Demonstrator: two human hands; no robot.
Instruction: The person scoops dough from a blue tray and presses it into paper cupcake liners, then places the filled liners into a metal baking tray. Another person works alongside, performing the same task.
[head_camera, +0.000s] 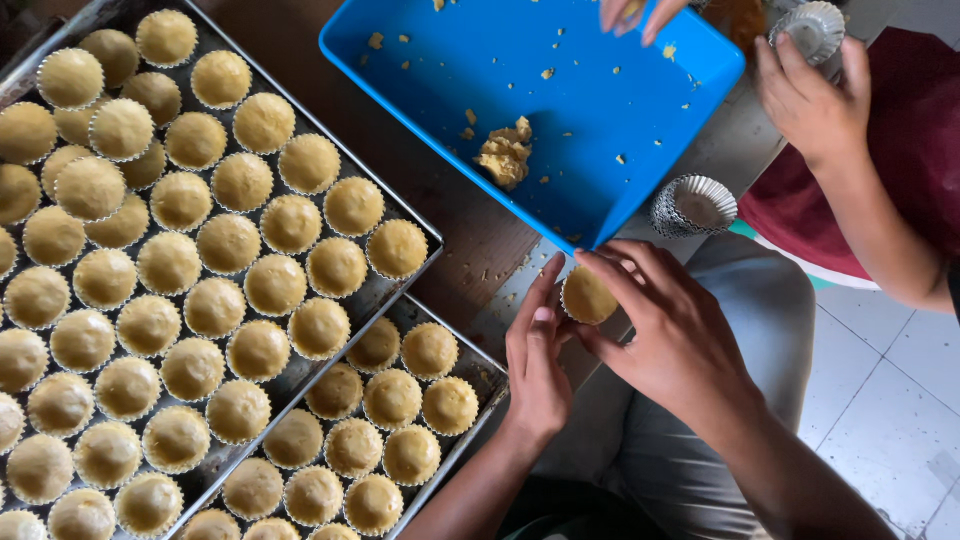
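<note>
Both my hands hold one filled paper cup of tan dough (587, 297) just below the corner of the blue tub (640, 130). My left hand (537, 355) presses its fingertips on the cup's left side. From the right, my right hand (665, 330) wraps the cup with thumb and fingers. A lump of dough (505, 155) and crumbs lie inside the tub.
Two metal trays (378, 296) (484, 374) at left hold several filled cups each. A stack of empty white liners (697, 205) sits right of the tub. Another person's hand (805, 100) holds a liner (815, 28) at top right; a second hand (630, 15) reaches over the tub's far edge.
</note>
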